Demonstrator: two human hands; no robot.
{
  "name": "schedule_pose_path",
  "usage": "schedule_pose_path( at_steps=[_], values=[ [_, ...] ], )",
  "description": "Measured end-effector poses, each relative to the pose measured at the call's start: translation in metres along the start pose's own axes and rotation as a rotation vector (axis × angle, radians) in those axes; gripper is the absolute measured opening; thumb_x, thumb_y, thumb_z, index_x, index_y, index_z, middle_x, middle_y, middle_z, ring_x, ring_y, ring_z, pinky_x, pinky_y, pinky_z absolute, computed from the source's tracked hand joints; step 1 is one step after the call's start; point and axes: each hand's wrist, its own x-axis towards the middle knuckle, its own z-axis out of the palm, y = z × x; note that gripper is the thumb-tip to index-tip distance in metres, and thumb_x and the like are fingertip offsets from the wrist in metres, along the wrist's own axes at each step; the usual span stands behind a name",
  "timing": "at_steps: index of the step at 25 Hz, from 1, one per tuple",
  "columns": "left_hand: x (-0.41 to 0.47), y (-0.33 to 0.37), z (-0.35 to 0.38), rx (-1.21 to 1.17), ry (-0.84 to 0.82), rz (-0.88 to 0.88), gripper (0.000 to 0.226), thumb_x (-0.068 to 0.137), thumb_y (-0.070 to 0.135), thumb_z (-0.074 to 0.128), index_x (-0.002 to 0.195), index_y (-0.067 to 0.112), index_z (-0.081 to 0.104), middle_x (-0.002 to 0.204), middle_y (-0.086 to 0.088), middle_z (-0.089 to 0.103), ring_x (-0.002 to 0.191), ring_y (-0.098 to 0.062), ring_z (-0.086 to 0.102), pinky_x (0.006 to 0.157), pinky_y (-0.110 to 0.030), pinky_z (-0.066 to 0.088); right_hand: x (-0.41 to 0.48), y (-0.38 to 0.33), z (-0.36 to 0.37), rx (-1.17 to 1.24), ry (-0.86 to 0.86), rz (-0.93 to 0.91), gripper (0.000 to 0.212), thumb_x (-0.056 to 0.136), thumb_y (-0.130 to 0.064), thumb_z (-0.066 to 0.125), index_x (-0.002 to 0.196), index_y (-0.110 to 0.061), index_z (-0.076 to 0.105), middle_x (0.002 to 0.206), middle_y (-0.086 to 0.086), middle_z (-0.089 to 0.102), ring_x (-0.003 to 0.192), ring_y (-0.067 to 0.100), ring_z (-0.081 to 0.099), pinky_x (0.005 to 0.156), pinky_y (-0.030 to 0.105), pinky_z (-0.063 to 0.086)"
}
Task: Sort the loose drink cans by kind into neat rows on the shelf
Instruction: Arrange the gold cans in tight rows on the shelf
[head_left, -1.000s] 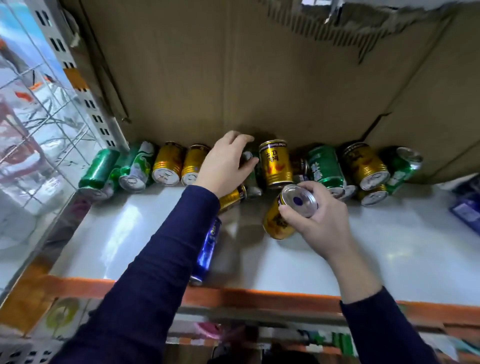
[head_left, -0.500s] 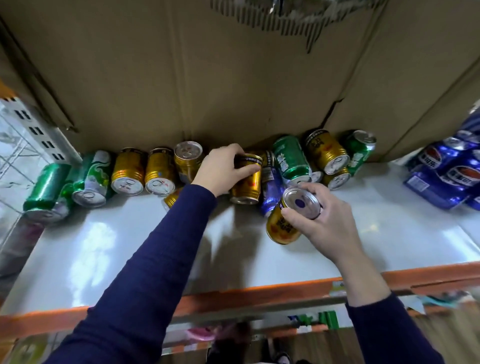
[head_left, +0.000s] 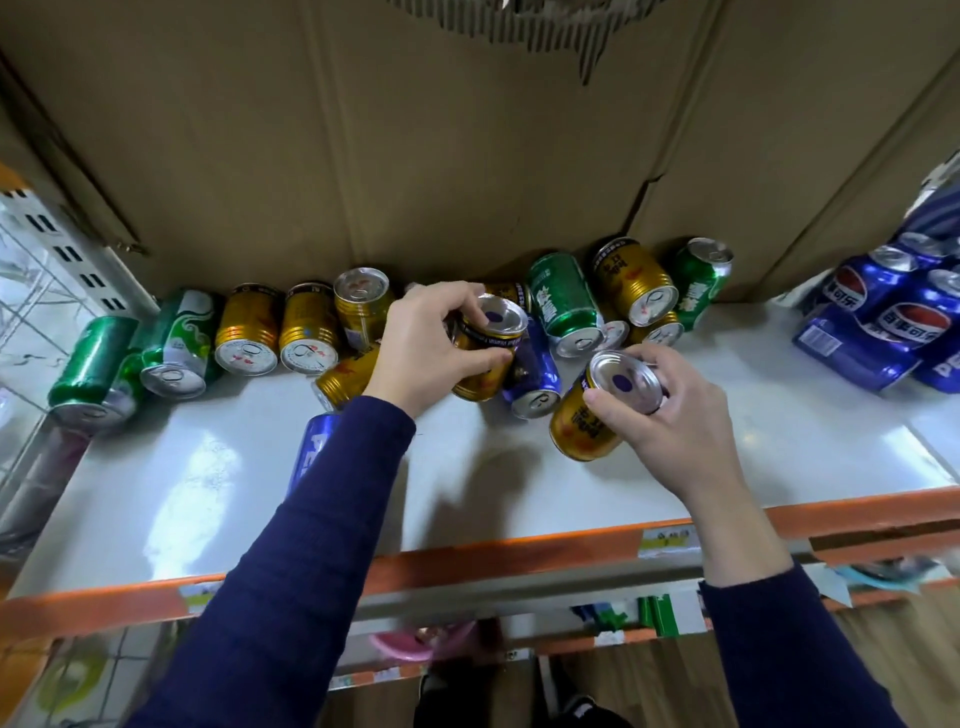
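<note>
Cardboard wall (head_left: 415, 156) at back. White shelf (head_left: 208, 467) below, orange front lip. Blue cola cans (head_left: 893, 322) bunched far R. Loose cans (head_left: 561, 301), green/gold/blue, jumbled along back, mostly on sides. L hand (head_left: 431, 343) gripping gold can (head_left: 488, 348) mid-pile, tilted. R hand (head_left: 670, 410) gripping second gold can (head_left: 587, 421) near top rim, just in front of pile.

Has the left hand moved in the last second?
Yes. The left hand has drawn back from the cardboard wall toward the shelf's orange front edge, and now grips a gold can.
</note>
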Motion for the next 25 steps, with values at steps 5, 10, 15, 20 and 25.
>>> schedule_pose_path(
  at_steps=[5,10,15,20,25],
  values=[
    [-0.007,0.040,0.010,0.029,0.031,0.119,0.036,0.060,0.029,0.090,0.080,0.015,0.064,0.113,0.007,0.066,0.105,-0.014,0.058,0.090,-0.042,0.049,-0.010,0.024,-0.031,0.013,0.063,0.056,0.048,0.071,-0.036,0.082,0.112,-0.018,0.063,0.096,0.000,0.068,0.088,0.016,0.063,0.075,0.026,0.046],
    [-0.015,0.083,0.078,-0.063,0.005,0.172,0.038,0.059,0.026,0.091,0.077,0.013,0.060,0.109,0.001,0.067,0.105,-0.015,0.061,0.089,-0.041,0.051,-0.013,0.070,-0.082,-0.054,0.079,0.039,0.049,0.071,-0.038,0.080,0.112,-0.021,0.062,0.096,-0.003,0.067,0.092,0.019,0.062,0.082,0.034,0.050],
    [-0.044,0.090,0.146,-0.064,-0.008,0.062,0.034,0.061,0.022,0.090,0.076,0.011,0.061,0.111,-0.001,0.061,0.108,-0.008,0.055,0.093,-0.020,0.044,0.005,0.122,-0.123,-0.221,-0.030,-0.064,0.060,0.069,-0.050,0.077,0.116,-0.017,0.060,0.104,0.002,0.068,0.097,0.021,0.061,0.076,0.025,0.040],
    [-0.067,0.088,0.178,-0.146,0.031,-0.132,0.063,0.067,0.028,0.085,0.119,0.027,0.049,0.119,0.012,0.053,0.108,0.003,0.052,0.088,-0.006,0.040,0.002,0.150,-0.128,-0.060,-0.043,-0.104,0.075,0.068,-0.060,0.072,0.125,-0.016,0.051,0.112,-0.001,0.062,0.101,0.015,0.058,0.083,0.022,0.041],
    [-0.069,0.090,0.199,-0.320,0.022,-0.300,0.048,0.066,0.060,0.071,0.106,0.047,0.049,0.101,0.030,0.063,0.097,0.016,0.056,0.077,0.001,0.037,-0.008,0.164,-0.114,0.121,-0.080,-0.006,0.083,0.062,-0.043,0.086,0.126,-0.021,0.036,0.107,-0.014,0.055,0.098,0.002,0.054,0.082,0.008,0.037]
  ],
)
